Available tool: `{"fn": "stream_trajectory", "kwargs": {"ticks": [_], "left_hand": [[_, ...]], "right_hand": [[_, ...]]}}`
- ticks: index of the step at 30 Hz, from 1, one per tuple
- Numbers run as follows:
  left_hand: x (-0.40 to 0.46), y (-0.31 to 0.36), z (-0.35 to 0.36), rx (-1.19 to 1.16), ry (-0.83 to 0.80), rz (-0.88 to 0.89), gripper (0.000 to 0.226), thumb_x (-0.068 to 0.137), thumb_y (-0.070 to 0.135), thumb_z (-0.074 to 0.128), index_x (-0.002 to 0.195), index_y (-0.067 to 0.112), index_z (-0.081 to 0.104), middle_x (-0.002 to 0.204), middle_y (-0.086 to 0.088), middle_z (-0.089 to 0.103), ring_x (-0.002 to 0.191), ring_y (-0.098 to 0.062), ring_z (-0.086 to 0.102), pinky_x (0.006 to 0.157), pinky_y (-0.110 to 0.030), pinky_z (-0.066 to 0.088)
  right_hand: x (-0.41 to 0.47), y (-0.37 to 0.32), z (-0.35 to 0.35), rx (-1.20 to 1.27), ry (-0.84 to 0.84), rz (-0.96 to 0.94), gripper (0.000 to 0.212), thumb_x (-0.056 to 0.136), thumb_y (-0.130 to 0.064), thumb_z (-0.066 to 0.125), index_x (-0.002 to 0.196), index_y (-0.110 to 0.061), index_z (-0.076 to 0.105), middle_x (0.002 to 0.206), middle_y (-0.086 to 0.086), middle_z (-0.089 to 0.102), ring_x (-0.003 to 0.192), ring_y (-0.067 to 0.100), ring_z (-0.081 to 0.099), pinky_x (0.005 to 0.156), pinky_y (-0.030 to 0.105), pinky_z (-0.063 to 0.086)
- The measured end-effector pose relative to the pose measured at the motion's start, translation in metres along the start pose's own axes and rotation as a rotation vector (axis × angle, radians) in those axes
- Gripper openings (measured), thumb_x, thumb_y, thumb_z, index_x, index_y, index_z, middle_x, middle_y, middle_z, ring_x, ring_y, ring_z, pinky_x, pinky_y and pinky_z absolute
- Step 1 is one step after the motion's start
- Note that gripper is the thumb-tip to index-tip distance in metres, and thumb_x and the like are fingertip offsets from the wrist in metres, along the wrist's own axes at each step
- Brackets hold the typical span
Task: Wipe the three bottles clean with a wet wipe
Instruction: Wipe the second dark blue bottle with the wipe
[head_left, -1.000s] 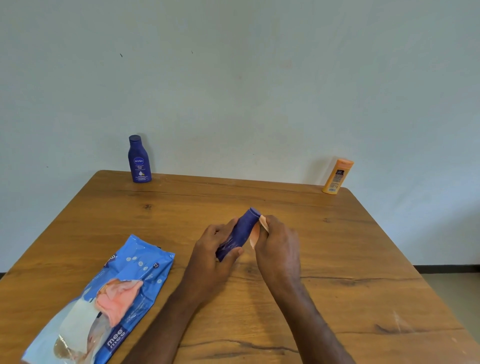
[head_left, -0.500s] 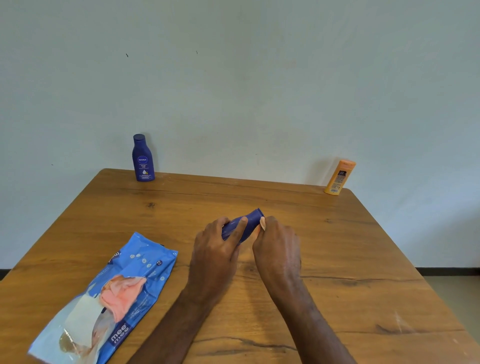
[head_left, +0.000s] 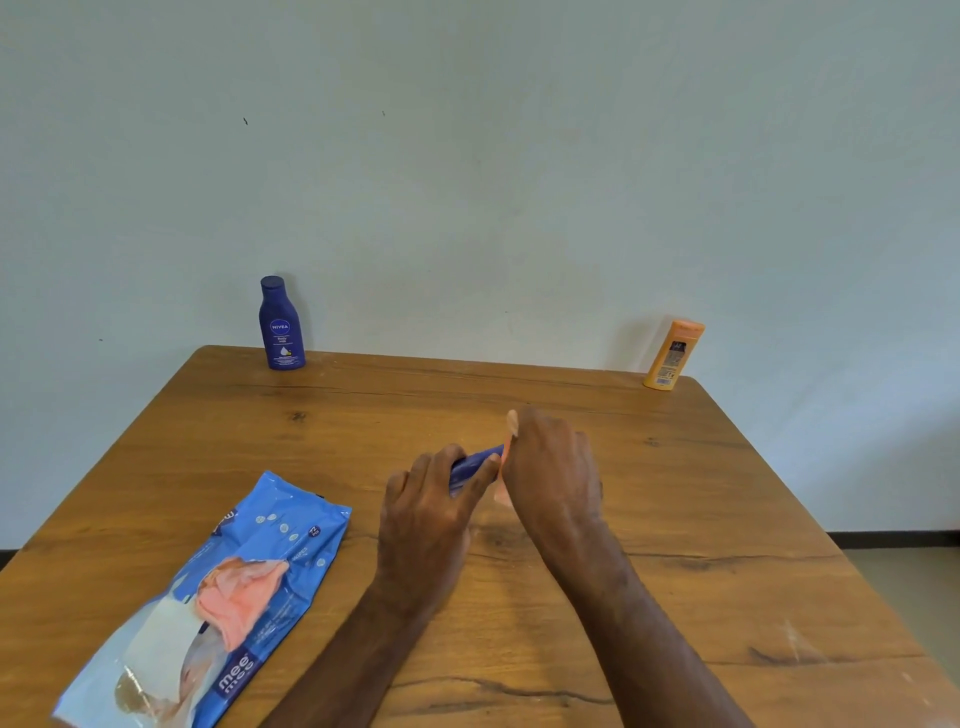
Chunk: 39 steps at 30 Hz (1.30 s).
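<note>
At the middle of the wooden table (head_left: 675, 519), my left hand (head_left: 426, 514) grips a small dark blue bottle (head_left: 472, 464) that lies nearly flat. Only a short stretch of it shows between my hands. My right hand (head_left: 553, 467) is closed on a pale pink wet wipe (head_left: 511, 423) pressed against the bottle's right end. A tall dark blue lotion bottle (head_left: 280, 325) stands upright at the table's far left edge. An orange bottle (head_left: 672, 356) stands at the far right corner, leaning slightly.
A blue wet-wipe pack (head_left: 218, 587) lies at the front left with a pink wipe sticking out of its opening. A pale wall rises right behind the table's far edge. Floor shows past the right edge.
The bottle has tipped from pointing up-right to lying nearly flat. My right hand with the wipe has slid to its right end, and my left hand has shifted its grip along the body.
</note>
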<state>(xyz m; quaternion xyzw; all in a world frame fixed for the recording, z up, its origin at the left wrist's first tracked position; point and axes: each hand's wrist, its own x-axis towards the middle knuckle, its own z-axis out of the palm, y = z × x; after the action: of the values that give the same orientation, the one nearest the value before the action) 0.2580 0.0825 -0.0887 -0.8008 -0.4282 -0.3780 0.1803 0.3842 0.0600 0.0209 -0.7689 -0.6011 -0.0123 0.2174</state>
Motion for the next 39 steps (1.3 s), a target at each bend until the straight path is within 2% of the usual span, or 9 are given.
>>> {"fn": "stream_trajectory", "kwargs": {"ticks": [5,10,13,16,19,27,33,36,39], "left_hand": [[0.001,-0.007,-0.004,-0.367,-0.014,-0.341,0.076,0.067,0.016,0.091,0.136,0.015,0.058,0.112,-0.003,0.061,0.094,-0.022,0.062,0.077,-0.040,0.055],[0.008,-0.009,-0.018,-0.800,0.015,-0.652,0.053,0.071,0.022,0.091,0.113,0.025,0.059,0.100,0.009,0.059,0.087,-0.006,0.059,0.070,-0.014,0.047],[0.010,-0.012,-0.018,-1.093,-0.057,-0.756,0.042,0.077,0.017,0.088,0.105,0.023,0.057,0.088,0.008,0.065,0.078,-0.010,0.064,0.070,-0.026,0.053],[0.011,-0.016,-0.015,-1.272,-0.108,-0.798,0.043,0.077,0.015,0.087,0.109,0.023,0.059,0.100,-0.002,0.073,0.089,-0.025,0.071,0.080,-0.048,0.060],[0.012,-0.020,-0.014,-1.282,-0.108,-0.760,0.044,0.073,0.025,0.087,0.109,0.028,0.061,0.099,-0.010,0.072,0.088,-0.036,0.071,0.080,-0.055,0.059],[0.008,-0.013,-0.012,-1.415,-0.331,-0.754,0.042,0.095,0.038,0.043,0.133,0.024,0.054,0.106,-0.003,0.070,0.090,-0.019,0.063,0.079,-0.028,0.054],[0.008,-0.009,-0.015,-1.247,-0.350,-0.569,0.050,0.096,0.046,0.052,0.144,0.032,0.047,0.131,0.009,0.063,0.123,-0.013,0.058,0.102,-0.030,0.048],[0.006,-0.011,-0.013,-1.162,-0.310,-0.567,0.061,0.089,0.058,0.056,0.145,0.035,0.046,0.130,0.010,0.061,0.122,-0.009,0.058,0.102,-0.033,0.049],[0.007,-0.010,-0.015,-1.105,-0.268,-0.556,0.058,0.086,0.060,0.056,0.140,0.045,0.043,0.121,0.012,0.061,0.113,-0.006,0.059,0.092,-0.019,0.049]], "right_hand": [[-0.008,0.025,0.010,0.584,0.247,0.143,0.015,0.103,-0.019,0.052,0.099,-0.025,0.066,0.083,-0.009,0.065,0.073,0.009,0.061,0.057,0.019,0.044],[-0.022,0.027,0.030,1.207,0.257,0.400,0.014,0.101,-0.024,0.060,0.104,-0.026,0.073,0.092,0.000,0.076,0.087,0.017,0.072,0.070,0.036,0.060],[-0.022,0.025,0.029,1.311,0.216,0.408,0.023,0.099,-0.029,0.059,0.115,-0.019,0.072,0.098,0.002,0.077,0.092,0.017,0.073,0.069,0.030,0.059],[-0.020,0.021,0.027,1.326,0.154,0.380,0.024,0.100,-0.030,0.058,0.115,-0.018,0.072,0.096,0.003,0.077,0.089,0.017,0.073,0.067,0.028,0.058],[-0.019,0.018,0.029,1.312,0.134,0.361,0.019,0.101,-0.027,0.058,0.110,-0.020,0.074,0.091,0.001,0.077,0.081,0.011,0.073,0.067,0.028,0.057],[-0.015,0.024,0.042,1.090,0.167,0.277,0.017,0.101,-0.022,0.059,0.108,-0.021,0.074,0.087,-0.003,0.075,0.080,0.007,0.068,0.064,0.018,0.051],[-0.016,0.024,0.039,0.708,0.106,0.039,0.020,0.102,-0.017,0.053,0.107,-0.024,0.071,0.079,-0.014,0.068,0.073,0.000,0.063,0.060,0.014,0.045],[-0.015,0.019,0.034,0.563,0.064,-0.034,0.021,0.104,-0.021,0.050,0.112,-0.027,0.069,0.078,-0.014,0.066,0.073,0.001,0.062,0.059,0.014,0.046],[-0.014,0.016,0.031,0.445,0.024,-0.062,0.022,0.105,-0.025,0.047,0.114,-0.025,0.067,0.077,-0.013,0.064,0.065,0.003,0.060,0.056,0.016,0.045]]}}
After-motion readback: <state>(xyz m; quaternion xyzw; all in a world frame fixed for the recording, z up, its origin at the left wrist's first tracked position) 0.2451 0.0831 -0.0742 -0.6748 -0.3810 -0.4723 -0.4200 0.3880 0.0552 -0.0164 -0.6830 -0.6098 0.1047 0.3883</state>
